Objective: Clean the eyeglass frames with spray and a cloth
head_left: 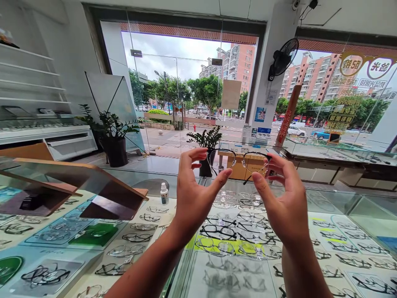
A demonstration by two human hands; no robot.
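Note:
A pair of eyeglasses [254, 155] with dark upper rims and clear lenses is held up in front of me, above the glass counter. My left hand [192, 188] is closed on its left side, with thumb below and fingers near the rim. On the other side, my right hand [283, 198] pinches the frame near the right hinge. The temples seem to point down and away, partly hidden by my fingers. Under my hands, rows of eyeglass frames [218, 231] lie in the display counter.
A small white bottle [164, 194] stands on the glass counter [149, 167]. Wooden-edged mirrors or stands [114, 186] lean at left. Potted plants [114, 145] stand beyond, near the glass doors. A black wall fan [283, 60] hangs at upper right, above another display case [341, 151].

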